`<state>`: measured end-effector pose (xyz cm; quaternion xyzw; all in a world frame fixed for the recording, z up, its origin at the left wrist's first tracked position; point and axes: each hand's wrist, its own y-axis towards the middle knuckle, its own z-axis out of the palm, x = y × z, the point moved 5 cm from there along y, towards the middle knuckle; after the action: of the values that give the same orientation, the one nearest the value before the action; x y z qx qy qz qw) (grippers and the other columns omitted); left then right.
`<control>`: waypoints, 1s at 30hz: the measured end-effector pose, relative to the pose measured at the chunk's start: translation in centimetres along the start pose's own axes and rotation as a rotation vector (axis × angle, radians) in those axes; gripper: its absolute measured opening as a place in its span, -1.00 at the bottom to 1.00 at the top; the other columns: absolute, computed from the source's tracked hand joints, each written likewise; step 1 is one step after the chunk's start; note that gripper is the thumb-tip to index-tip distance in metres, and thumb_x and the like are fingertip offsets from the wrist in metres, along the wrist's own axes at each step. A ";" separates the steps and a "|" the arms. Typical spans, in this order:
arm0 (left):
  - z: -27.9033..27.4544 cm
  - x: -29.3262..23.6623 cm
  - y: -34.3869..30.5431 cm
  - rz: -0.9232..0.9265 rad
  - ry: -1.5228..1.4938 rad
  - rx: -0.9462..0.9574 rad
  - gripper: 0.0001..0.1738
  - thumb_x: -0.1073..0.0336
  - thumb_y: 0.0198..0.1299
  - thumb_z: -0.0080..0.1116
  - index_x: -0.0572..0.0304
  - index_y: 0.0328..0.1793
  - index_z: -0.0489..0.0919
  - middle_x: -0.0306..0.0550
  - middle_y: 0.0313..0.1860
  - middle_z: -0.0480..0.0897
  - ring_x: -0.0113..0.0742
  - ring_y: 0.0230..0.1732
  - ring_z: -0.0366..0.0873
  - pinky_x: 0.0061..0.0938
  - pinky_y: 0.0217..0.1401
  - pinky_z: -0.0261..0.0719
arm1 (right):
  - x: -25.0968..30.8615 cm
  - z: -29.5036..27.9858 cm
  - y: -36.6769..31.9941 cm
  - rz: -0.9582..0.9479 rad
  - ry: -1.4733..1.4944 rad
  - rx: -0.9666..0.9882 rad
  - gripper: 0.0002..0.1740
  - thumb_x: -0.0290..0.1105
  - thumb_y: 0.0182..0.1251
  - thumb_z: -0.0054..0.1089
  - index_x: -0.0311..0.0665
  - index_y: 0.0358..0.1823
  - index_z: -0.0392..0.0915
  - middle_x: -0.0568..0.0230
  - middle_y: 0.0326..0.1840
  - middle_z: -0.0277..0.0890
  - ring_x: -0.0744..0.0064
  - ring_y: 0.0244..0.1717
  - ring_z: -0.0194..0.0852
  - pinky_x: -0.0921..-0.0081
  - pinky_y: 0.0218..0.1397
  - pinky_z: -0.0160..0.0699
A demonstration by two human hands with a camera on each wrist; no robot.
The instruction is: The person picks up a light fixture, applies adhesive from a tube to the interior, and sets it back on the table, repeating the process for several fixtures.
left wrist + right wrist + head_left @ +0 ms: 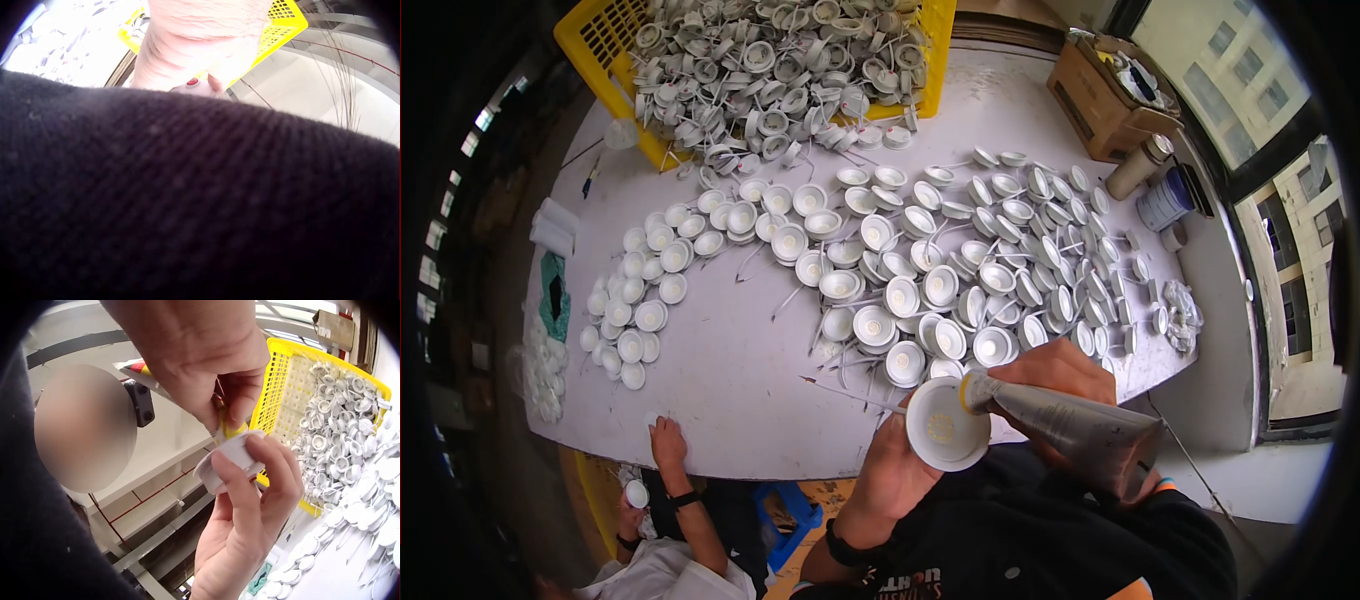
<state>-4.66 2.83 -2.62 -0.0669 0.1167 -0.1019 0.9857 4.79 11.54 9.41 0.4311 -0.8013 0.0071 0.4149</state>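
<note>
My left hand (890,480) grips a round white lamp housing (960,452) with its dished inside facing up. A patch of yellowish marks sits in the middle of the dish, and a thin wire sticks out to the left. My right hand (1060,378) squeezes a grey metallic tube (1090,435), its yellow nozzle (974,392) right at the rim of the housing. In the right wrist view, the fingers of the left hand (240,519) curl round the housing (228,464) beneath the right hand (206,369). The left wrist view is largely filled by a dark sleeve (187,200).
Many similar white housings (940,285) cover the table (730,400), and a yellow crate (943,60) at the back overflows with more. A cardboard box (1090,95) and cans (1140,168) stand by the window. Another person's hand (667,443) rests at the table's front edge.
</note>
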 end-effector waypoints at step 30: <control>-3.5 -3.8 -0.4 0.182 -0.009 -0.238 -0.42 0.01 0.22 -0.47 0.28 0.23 0.08 0.04 0.16 0.23 -0.15 0.16 0.21 -0.23 0.18 0.18 | -3.0 3.7 -0.3 0.553 0.730 -0.109 -0.80 -0.50 -0.01 0.08 -0.37 -0.35 0.31 0.22 -0.55 0.35 0.57 -0.62 0.33 0.70 -0.64 0.33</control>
<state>-9.18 2.90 -5.10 -0.1727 0.1293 0.0027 0.9764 3.40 12.01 4.86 0.1482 -0.6867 0.2269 0.6746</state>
